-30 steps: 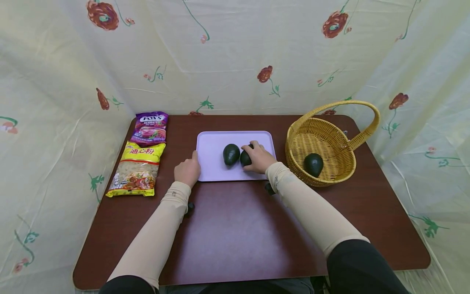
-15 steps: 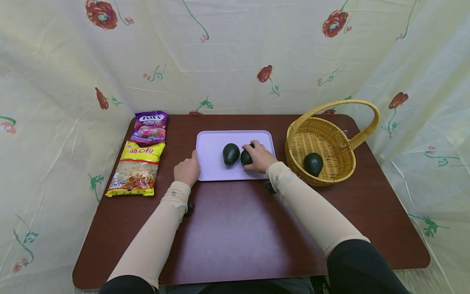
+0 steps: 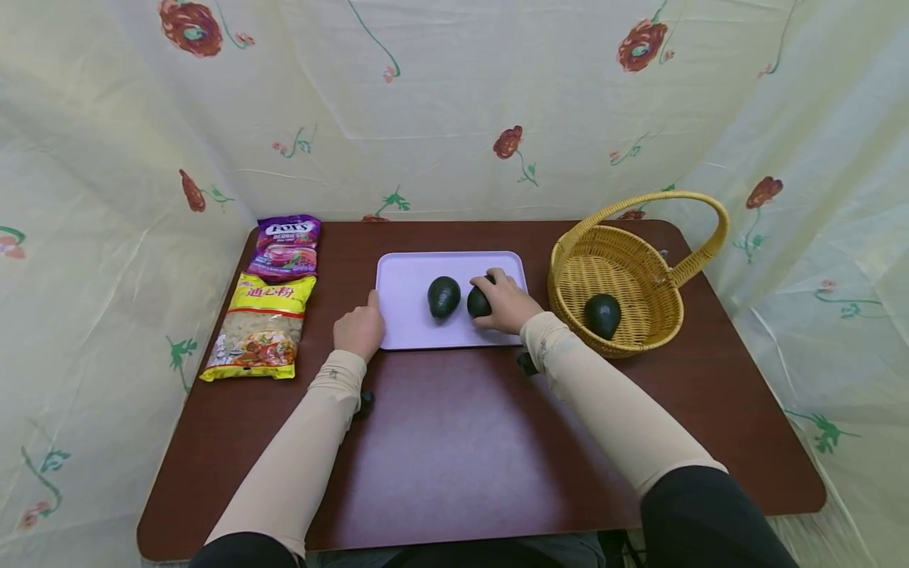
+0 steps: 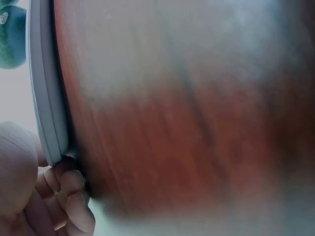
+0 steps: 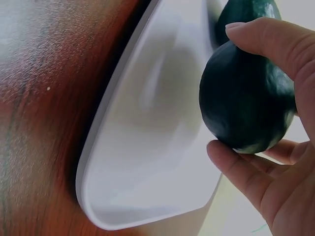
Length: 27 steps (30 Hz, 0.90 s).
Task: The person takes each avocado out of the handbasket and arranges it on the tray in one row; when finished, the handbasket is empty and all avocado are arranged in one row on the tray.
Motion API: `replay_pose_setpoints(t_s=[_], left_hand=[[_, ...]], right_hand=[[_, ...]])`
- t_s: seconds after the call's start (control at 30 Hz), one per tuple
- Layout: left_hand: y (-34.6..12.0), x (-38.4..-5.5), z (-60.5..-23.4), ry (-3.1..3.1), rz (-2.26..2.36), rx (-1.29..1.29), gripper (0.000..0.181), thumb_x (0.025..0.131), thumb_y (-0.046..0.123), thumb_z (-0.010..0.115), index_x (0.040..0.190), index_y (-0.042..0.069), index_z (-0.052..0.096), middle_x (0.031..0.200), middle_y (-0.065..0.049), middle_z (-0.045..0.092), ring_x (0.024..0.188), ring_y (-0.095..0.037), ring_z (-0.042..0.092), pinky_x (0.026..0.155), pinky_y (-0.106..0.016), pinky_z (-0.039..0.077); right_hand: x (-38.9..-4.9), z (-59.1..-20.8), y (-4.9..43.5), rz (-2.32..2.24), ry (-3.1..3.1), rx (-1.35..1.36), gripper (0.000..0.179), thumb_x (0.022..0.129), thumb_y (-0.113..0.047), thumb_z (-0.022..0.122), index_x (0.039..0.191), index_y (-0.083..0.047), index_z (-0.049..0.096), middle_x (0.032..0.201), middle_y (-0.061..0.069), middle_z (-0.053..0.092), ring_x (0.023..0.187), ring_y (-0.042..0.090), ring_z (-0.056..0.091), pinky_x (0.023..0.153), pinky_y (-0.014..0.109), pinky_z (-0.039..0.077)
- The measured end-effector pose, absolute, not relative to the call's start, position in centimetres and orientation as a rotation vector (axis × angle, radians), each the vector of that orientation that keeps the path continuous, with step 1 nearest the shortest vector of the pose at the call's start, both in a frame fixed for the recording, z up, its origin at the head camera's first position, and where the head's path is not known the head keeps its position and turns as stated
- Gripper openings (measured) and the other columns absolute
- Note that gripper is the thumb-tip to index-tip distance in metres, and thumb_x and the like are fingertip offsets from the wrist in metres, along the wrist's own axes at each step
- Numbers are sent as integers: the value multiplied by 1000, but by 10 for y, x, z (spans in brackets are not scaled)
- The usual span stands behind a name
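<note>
A lilac tray (image 3: 405, 276) lies on the table, bearing two dark green avocados. My right hand (image 3: 507, 304) grips the right-hand avocado (image 3: 479, 302); in the right wrist view thumb and fingers close round this avocado (image 5: 246, 98) over the tray (image 5: 142, 172). The other avocado (image 3: 443, 297) sits just left of it, with a narrow gap between. At the tray's near left corner my left hand (image 3: 360, 331) holds the edge, its index finger along the side. The left wrist view has curled fingers (image 4: 74, 201) right at the tray's corner (image 4: 47, 108).
To the right stands a yellow wicker basket (image 3: 557, 292) with a tall handle and one avocado (image 3: 602, 315) inside. A purple candy bag (image 3: 286, 248) and a yellow pasta bag (image 3: 259, 327) lie at the table's left. A flowered curtain (image 3: 426, 110) hangs behind the table.
My right hand has shifted slightly right with its avocado, widening the gap to the other one. My left hand stays at the tray's corner.
</note>
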<state>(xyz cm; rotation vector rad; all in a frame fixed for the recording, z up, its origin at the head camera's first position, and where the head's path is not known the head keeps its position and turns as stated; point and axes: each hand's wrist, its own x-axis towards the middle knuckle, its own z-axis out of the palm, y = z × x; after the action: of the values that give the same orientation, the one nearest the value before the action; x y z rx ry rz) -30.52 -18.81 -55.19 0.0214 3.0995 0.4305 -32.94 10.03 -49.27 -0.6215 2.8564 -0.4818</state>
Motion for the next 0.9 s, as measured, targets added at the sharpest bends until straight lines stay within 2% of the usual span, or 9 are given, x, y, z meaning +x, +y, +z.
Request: replay_pose_setpoints(t_s=[0.4,0.9], left_hand=[[-189,-303,-548,3071,433,20,40,103,14,39,139,0,43,89,-26,70,70,-44,67,61,-56,53],[-188,-304,-549,3076,438,19,39,103,14,38,139,0,42,89,-27,69,69,-44,66,60,-57,53]], right_hand=[[-315,-482,117,-494,2898,-707,74,81,-30,80,145,-13,47,145,23,36,126,41,48,99,49,46],[-288,-457,140,-518,2920,-758,74,80,-31,82,144,-12,48,146,26,34,125,44,47,97,51,46]])
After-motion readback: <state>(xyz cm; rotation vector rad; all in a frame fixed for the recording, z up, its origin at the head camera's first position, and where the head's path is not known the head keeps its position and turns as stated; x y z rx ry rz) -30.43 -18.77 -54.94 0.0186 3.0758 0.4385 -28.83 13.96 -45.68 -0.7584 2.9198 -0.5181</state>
